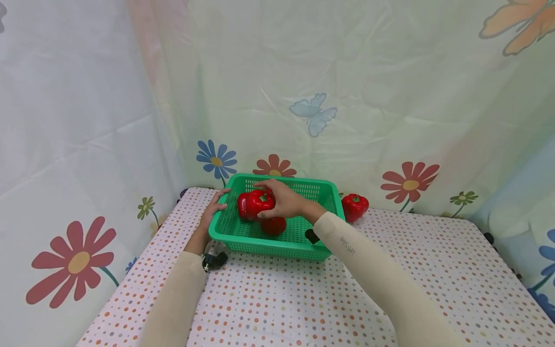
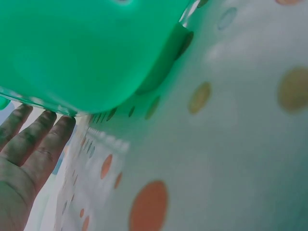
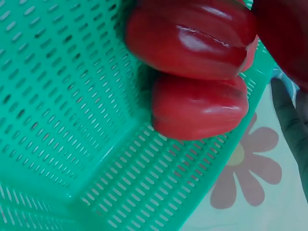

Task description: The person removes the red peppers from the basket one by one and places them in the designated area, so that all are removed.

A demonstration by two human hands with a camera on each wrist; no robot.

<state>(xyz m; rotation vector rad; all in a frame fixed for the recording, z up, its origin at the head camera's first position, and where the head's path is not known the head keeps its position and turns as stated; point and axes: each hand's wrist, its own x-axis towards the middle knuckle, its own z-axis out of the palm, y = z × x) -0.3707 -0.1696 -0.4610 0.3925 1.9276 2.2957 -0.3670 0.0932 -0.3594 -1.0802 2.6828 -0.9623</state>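
My right hand (image 1: 284, 198) grips a red bell pepper (image 1: 260, 201) over the left part of a green plastic basket (image 1: 295, 246). In the right wrist view, that pepper (image 3: 286, 41) shows at the upper right beside dark fingers (image 3: 291, 127). More red peppers (image 3: 199, 107) lie in the basket below, one of them (image 1: 273, 226) just under my right hand in the head view. At the basket's left rim rests my left hand (image 1: 211, 212); its straight fingertips (image 2: 65, 126) touch the rim in the left wrist view.
Another red bell pepper (image 1: 355, 207) sits on the table just outside the basket's right end. A dotted cloth (image 1: 269, 299) covers the table. Flower-printed curtains (image 1: 347, 144) hang close behind the basket and along the left side.
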